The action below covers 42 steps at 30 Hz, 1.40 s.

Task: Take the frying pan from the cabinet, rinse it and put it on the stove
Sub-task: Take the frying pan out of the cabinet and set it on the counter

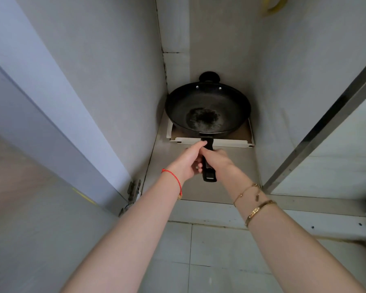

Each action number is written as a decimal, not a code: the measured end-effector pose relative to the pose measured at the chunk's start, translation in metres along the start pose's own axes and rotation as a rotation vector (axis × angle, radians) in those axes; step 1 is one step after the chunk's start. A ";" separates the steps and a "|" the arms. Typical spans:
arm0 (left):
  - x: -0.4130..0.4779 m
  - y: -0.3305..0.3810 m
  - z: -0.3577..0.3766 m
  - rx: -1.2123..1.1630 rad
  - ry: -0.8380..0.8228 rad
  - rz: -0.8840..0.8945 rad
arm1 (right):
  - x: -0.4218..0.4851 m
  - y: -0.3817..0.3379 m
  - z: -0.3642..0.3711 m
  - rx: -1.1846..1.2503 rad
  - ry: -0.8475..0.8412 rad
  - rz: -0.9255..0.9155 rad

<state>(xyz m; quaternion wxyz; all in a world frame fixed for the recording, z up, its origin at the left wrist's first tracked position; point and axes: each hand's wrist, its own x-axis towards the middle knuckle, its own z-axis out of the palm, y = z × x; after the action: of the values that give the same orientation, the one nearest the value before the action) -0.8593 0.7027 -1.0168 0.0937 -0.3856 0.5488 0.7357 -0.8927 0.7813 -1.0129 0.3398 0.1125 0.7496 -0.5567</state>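
Note:
A black frying pan (207, 108) with a worn patch in its middle rests at the back of the open low cabinet (201, 191), on a flat cardboard tray (230, 143). Its long black handle points toward me. My left hand (187, 160) and my right hand (217, 159) both wrap around that handle from either side. The handle's end sticks out below my fingers. A small helper grip shows at the pan's far rim.
The cabinet door (40, 115) stands open on the left, with a hinge (133, 190) at its base. A metal-edged panel (325, 132) bounds the right side. Pale floor tiles (209, 261) lie below. A yellow hose (274, 6) hangs at the top right.

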 end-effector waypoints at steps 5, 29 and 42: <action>0.010 -0.001 0.004 0.052 -0.002 0.023 | 0.010 0.010 0.008 -0.011 0.067 -0.103; -0.068 -0.031 -0.006 -0.132 -0.119 0.173 | -0.089 0.031 -0.003 -0.058 0.030 -0.302; -0.251 -0.029 -0.024 -0.139 -0.177 0.071 | -0.272 0.027 -0.006 -0.114 0.012 -0.211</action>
<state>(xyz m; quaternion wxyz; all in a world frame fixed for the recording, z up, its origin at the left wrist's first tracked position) -0.6593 0.7640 -0.8721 0.0886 -0.3050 0.4997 0.8059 -0.6779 0.8538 -0.8593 0.2807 0.0164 0.7898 -0.5452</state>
